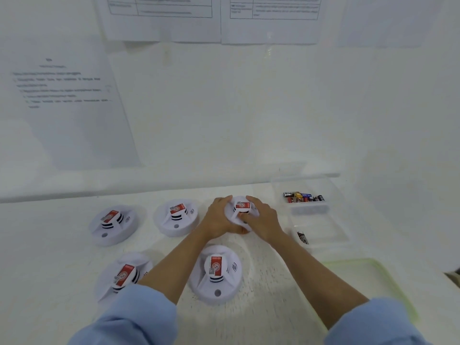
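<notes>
Several white round smoke detectors with red labels lie on the white table. My left hand [220, 220] and my right hand [262, 219] both grip the far right detector [242, 207] from either side, fingers curled round its rim. Its lower part is hidden by my hands. Two more detectors [175, 216] [113, 224] lie to the left in the same row. Nearer me lie another [216, 273] and one partly hidden by my left sleeve [124, 275].
A clear plastic tray [310, 207] at the right holds several batteries [303, 197]. A second clear tray [323, 235] in front of it holds a battery [303, 237]. A green-rimmed tray [373, 272] sits near right. Printed sheets hang on the wall behind.
</notes>
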{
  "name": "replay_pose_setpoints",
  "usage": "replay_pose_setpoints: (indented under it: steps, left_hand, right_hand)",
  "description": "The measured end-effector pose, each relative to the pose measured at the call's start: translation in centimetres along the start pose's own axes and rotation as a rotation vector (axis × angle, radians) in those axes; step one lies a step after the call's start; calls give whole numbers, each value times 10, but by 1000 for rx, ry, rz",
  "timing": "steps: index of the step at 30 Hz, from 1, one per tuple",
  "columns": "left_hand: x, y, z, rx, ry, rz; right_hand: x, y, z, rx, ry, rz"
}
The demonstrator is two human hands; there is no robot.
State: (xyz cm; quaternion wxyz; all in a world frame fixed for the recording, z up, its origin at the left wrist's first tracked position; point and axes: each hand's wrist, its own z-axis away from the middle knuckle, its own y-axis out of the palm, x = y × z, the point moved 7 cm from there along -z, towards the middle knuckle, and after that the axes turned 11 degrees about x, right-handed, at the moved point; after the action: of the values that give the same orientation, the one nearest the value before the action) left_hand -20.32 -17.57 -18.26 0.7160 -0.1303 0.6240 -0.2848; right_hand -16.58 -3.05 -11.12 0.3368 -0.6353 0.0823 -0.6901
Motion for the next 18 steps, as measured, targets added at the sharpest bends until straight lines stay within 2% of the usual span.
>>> replay_pose_setpoints:
  steps: [3, 6, 12, 18]
  left_hand:
    - [-63, -18, 49, 25, 63, 21]
    - [-94, -31, 69, -10, 119, 59]
    - [-171, -33, 92, -2, 326, -56]
    - [-182, -2, 64, -78, 149, -146]
  right_hand:
    - [9, 1, -1, 6, -45, -26]
    - [21, -13, -2, -87, -155, -86]
    - [64, -62, 30, -86, -332, -140]
    - [51, -106, 50, -17, -395, -245]
